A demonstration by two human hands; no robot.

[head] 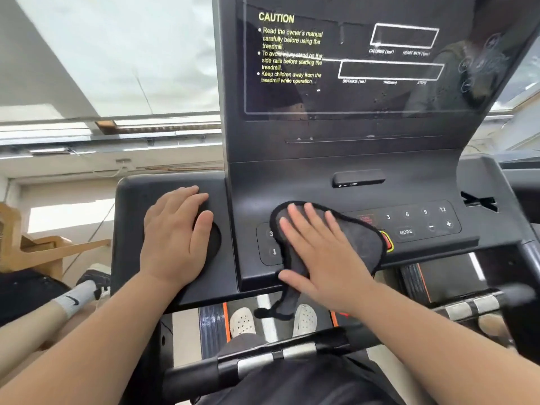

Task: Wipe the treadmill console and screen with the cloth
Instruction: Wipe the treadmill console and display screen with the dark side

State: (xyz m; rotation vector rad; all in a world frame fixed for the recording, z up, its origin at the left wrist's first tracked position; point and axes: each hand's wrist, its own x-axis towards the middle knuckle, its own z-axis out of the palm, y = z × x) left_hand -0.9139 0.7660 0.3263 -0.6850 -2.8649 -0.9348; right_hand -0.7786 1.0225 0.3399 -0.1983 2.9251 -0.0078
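The black treadmill console (365, 197) fills the middle of the view, with its dark screen (365, 92) standing upright above it, dotted with droplets. A dark grey cloth (362, 241) lies over the left and middle of the button panel, one corner hanging off the front edge. My right hand (318, 252) is pressed flat on the cloth with fingers spread. My left hand (175, 232) rests flat on the console's left wing beside a round cup recess, holding nothing.
Buttons marked 3, 6, 9, 12, MODE, minus and plus (420, 223) lie uncovered right of the cloth. A red stop button (387, 241) peeks from under its edge. Silver-banded handlebars (263, 361) cross below. Another person's leg in a white sock (76, 302) is at the left.
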